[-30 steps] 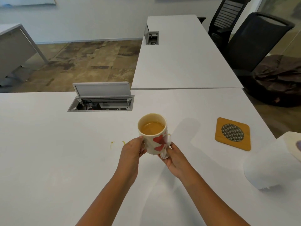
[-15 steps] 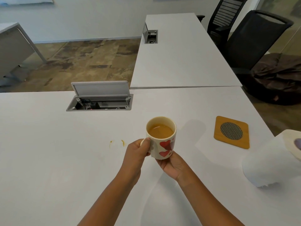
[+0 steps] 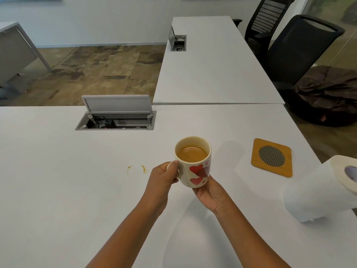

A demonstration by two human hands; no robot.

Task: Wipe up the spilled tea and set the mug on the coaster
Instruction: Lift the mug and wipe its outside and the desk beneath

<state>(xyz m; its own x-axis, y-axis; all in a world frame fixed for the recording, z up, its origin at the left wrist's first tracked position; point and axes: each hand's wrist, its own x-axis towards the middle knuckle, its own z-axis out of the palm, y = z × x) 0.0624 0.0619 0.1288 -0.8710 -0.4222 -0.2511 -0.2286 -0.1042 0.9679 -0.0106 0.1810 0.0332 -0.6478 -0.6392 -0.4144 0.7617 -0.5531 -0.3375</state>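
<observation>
A cream mug [image 3: 195, 169] with red hearts, nearly full of tea, hangs in the air above the white table [image 3: 58, 190]. My left hand [image 3: 162, 180] grips its handle on the left side. My right hand [image 3: 210, 192] cups the mug's bottom from below. Two small tea drops [image 3: 135, 168] lie on the table left of the mug. A square wooden coaster [image 3: 272, 157] with a round mesh centre lies to the right of the mug, apart from it.
A white paper towel roll [image 3: 320, 190] lies on its side at the table's right edge. An open cable box [image 3: 116, 120] is sunk into the table behind the mug. A second desk [image 3: 212, 64] and two black chairs [image 3: 301, 47] stand beyond.
The mug has moved to the right, toward the coaster, and slightly up. My right hand has shifted from the mug's side to under its base.
</observation>
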